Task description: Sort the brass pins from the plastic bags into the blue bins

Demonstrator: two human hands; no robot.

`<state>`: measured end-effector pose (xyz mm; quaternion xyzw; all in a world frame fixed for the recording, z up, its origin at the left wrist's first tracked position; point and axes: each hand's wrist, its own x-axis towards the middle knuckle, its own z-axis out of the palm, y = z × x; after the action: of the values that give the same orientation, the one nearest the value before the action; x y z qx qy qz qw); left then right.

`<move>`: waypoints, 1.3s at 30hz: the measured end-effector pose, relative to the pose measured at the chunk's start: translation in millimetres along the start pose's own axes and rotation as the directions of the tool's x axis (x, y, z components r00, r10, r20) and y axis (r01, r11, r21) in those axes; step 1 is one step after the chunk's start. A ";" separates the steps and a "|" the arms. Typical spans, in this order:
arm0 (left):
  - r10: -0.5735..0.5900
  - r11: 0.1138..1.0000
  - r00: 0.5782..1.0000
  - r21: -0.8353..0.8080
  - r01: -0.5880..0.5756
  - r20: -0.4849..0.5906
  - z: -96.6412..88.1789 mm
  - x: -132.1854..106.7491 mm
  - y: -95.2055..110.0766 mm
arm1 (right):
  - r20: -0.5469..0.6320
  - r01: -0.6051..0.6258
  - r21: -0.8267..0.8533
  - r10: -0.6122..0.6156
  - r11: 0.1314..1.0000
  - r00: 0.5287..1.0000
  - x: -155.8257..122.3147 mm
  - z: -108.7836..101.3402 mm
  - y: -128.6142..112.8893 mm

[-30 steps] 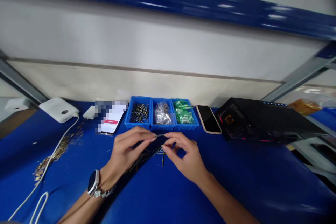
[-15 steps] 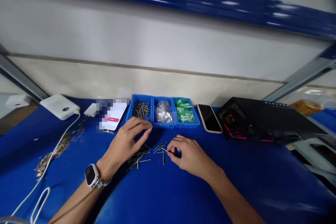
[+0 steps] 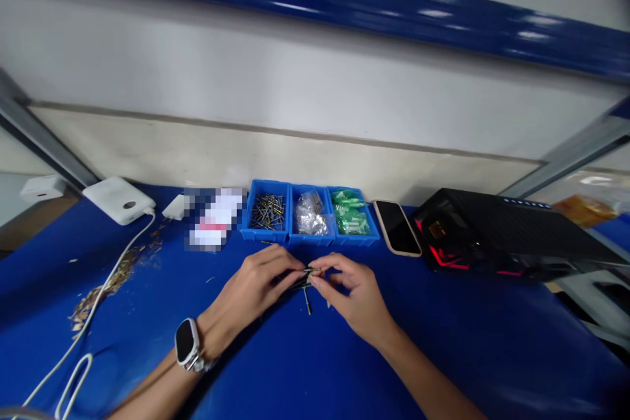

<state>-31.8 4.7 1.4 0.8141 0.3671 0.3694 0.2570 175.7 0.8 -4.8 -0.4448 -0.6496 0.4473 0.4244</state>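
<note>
Thin metal pins with brass-coloured ends lie bunched between my hands on the blue table top (image 3: 275, 367). My left hand (image 3: 260, 282), wearing a watch (image 3: 186, 342) at the wrist, is closed in a pinch on the left side of the bunch. From the other side, my right hand (image 3: 352, 292) pinches the brass-coloured end of a pin (image 3: 314, 270). The fingertips of both hands nearly meet. One loose pin (image 3: 308, 302) lies just below them. Fingers hide much of the bunch, so how many pins each hand holds is unclear.
Behind the hands stand three joined blue bins: one with pins (image 3: 268, 211), one with clear bags (image 3: 311, 215), one with green bags (image 3: 350, 213). A phone (image 3: 398, 228) and black case (image 3: 492, 230) are right. Left are a white power bank (image 3: 119, 200), cable and wood-coloured debris (image 3: 105, 285).
My left hand has moved right and down and closed from a half-open shape. The spread pins are now gathered between both hands. My right hand stays near the same spot.
</note>
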 end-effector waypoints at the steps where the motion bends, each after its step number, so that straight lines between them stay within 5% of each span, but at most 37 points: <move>1: -0.058 0.996 0.997 -0.069 0.055 -0.042 4.6 -0.4 0.1 | -0.015 -0.010 0.035 0.011 0.999 1.000 -0.5 1.4 0.0; 4: -0.197 0.955 0.970 -0.251 0.157 -0.142 17.7 -1.6 1.0 | -0.011 -0.067 0.123 0.068 0.990 0.998 -0.1 4.7 0.4; 7: -0.215 0.942 0.969 -0.288 0.172 -0.125 19.7 -2.9 3.9 | 0.028 -0.087 0.143 0.084 0.986 0.996 1.0 5.4 -0.1; 11: -0.058 0.974 0.998 -0.217 0.059 0.010 5.2 -3.0 9.1 | 0.070 -0.100 0.117 0.093 0.988 0.993 0.7 1.6 -3.0; 19: 0.136 0.990 0.984 0.019 -0.139 0.115 -4.4 0.9 6.5 | 0.174 -0.126 0.073 0.112 0.989 0.978 0.2 -1.5 -7.9; 23: 0.172 0.984 0.984 0.039 -0.174 0.041 -7.4 -4.0 7.7 | 0.124 -0.066 0.006 0.065 0.998 0.990 -0.7 -3.6 -10.7; 27: 0.269 0.956 0.931 0.190 -0.226 -0.246 -15.9 -1.1 4.5 | 0.050 0.047 -0.133 -0.040 0.990 0.998 -0.5 -7.3 -12.1; 30: 0.242 0.921 0.870 0.383 -0.067 -0.430 -22.9 13.1 -9.0 | 0.118 0.168 -0.421 -0.130 0.891 0.984 -1.2 -8.4 -13.0; 34: 0.033 0.792 0.914 0.568 0.223 -0.405 -27.0 28.3 -26.5 | 0.256 0.192 -0.660 -0.023 0.727 0.967 -5.3 -6.2 -12.0; 36: 0.006 0.777 0.925 0.584 0.235 -0.380 -26.7 27.0 -26.3 | 0.293 0.202 -0.682 0.010 0.703 0.956 -8.0 -4.5 -10.4; 39: 0.066 0.866 0.958 0.492 0.083 -0.279 -24.4 17.5 -15.7 | 0.326 0.232 -0.677 0.002 0.698 0.945 -10.3 -3.0 -8.3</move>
<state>-49.5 31.5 12.4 0.7887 0.4869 0.3749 -0.0165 179.5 -10.2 2.3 -0.4576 -0.8546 0.1986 0.1441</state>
